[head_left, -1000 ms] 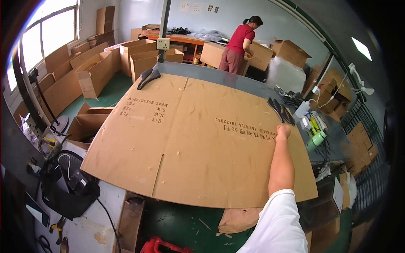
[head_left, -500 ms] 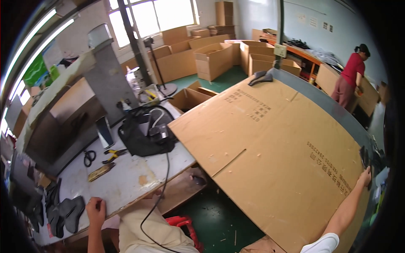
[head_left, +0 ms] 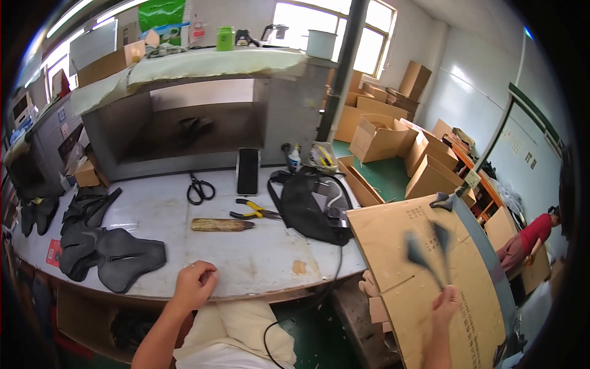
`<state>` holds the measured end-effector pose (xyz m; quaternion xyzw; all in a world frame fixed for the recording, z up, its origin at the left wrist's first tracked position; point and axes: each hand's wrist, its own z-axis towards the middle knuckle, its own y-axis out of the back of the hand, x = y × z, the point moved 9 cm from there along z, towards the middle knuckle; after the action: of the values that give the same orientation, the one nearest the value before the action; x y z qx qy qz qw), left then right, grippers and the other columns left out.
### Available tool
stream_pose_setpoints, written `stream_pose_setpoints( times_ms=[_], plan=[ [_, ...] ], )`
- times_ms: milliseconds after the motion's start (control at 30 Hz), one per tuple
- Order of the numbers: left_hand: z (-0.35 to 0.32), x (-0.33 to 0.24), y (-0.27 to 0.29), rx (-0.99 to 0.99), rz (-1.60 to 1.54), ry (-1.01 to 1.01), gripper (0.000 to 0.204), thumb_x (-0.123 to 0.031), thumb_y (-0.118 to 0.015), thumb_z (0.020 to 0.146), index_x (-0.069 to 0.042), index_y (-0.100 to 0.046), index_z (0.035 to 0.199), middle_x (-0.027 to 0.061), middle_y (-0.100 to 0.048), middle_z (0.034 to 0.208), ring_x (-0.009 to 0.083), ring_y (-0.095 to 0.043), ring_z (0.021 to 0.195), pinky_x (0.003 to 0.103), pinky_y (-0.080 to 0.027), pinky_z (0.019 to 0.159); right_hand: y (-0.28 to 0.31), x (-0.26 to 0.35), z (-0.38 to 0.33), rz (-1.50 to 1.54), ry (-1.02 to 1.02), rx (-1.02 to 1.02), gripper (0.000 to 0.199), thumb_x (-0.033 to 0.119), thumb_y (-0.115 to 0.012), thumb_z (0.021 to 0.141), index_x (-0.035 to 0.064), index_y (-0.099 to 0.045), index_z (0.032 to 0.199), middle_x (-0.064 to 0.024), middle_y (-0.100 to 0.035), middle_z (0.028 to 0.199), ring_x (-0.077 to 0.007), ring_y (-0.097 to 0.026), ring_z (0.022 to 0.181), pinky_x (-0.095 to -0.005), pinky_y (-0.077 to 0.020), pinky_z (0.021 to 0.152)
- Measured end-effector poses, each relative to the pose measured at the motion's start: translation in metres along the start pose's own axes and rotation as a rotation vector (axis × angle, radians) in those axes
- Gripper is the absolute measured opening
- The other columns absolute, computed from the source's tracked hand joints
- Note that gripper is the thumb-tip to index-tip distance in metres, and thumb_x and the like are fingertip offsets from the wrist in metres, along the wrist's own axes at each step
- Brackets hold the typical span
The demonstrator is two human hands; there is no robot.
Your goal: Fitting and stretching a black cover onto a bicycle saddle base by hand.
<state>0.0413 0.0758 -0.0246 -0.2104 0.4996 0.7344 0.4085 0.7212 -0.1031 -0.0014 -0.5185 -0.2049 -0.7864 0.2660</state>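
Observation:
My right hand (head_left: 445,304) is raised over the large cardboard sheet (head_left: 393,246) on the right, closed on the narrow end of a dark grey two-pronged piece (head_left: 418,252). Motion blurs that piece, so its exact kind is unclear. At the front edge of the white worktable (head_left: 166,215), my left hand (head_left: 195,284) rests with its fingers curled in and nothing visible in them. To its left lie several dark grey saddle-shaped pads (head_left: 132,258), some with a slit. Another dark piece (head_left: 442,201) sits at the sheet's far corner.
Behind my left hand are a worn wooden stick (head_left: 221,225), yellow-handled pliers (head_left: 249,215), black scissors (head_left: 200,189) and a phone (head_left: 248,172). A black bag (head_left: 307,206) trails a cable off the table edge. A grey open-fronted box (head_left: 184,135) stands behind; a person (head_left: 531,240) works far right.
My view has swung left toward the worktable. My right hand has left the sheet's far right edge, taken up the dark grey piece and come inward. My left hand stays at the table edge.

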Motion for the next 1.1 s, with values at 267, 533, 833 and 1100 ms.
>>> stream_pose_setpoints(
  times_ms=[267, 533, 833, 1100],
  plan=[
    [-0.008, 0.020, -0.007, 0.312, -1.260, 0.749, 0.033, -0.037, -0.053, 0.099, -0.006, -0.059, 0.106, 0.0043, -0.062, 0.084, 0.0090, -0.056, 0.069, 0.024, -0.045, 0.058, -0.359, 0.100, -0.194, 0.276, -0.443, 1.305, 0.019, 0.007, -0.056, 0.096, -0.0025, -0.056, 0.079, -0.0064, -0.058, 0.061, -0.0126, -0.055, 0.051, -0.0267, -0.0427, 0.045],
    [-0.015, 0.084, 0.048, 0.054, -0.963, 0.729, 0.018, -0.024, -0.051, 0.101, -0.007, -0.054, 0.094, -0.0024, -0.050, 0.069, 0.0056, -0.044, 0.062, 0.022, -0.038, 0.057, -0.467, 0.122, -0.242, 0.863, -0.659, 1.379, 0.056, 0.044, -0.039, 0.103, -0.0082, -0.059, 0.102, -0.0165, -0.057, 0.062, -0.0238, -0.055, 0.048, -0.0341, -0.0446, 0.047],
    [-0.023, 0.019, 0.001, 0.377, -2.560, 1.003, 0.020, -0.024, -0.036, 0.106, -0.007, -0.047, 0.105, -0.0013, -0.040, 0.077, 0.0066, -0.034, 0.048, 0.020, -0.029, 0.050, -0.546, 0.192, -0.294, 0.069, 0.433, 1.055, 0.023, 0.004, -0.076, 0.076, -0.0029, -0.065, 0.095, -0.0104, -0.066, 0.081, -0.0209, -0.065, 0.063, -0.0303, -0.0525, 0.057],
    [-0.039, 0.035, -0.019, 0.136, -2.238, 1.332, 0.024, -0.035, -0.044, 0.103, -0.013, -0.052, 0.097, -0.0025, -0.043, 0.072, 0.0070, -0.037, 0.049, 0.020, -0.030, 0.047, -0.566, 0.210, -0.291, -0.071, 0.594, 0.981, 0.030, 0.009, -0.079, 0.074, -0.0012, -0.061, 0.095, -0.0100, -0.063, 0.082, -0.0205, -0.063, 0.059, -0.0305, -0.0499, 0.049]
  ],
)
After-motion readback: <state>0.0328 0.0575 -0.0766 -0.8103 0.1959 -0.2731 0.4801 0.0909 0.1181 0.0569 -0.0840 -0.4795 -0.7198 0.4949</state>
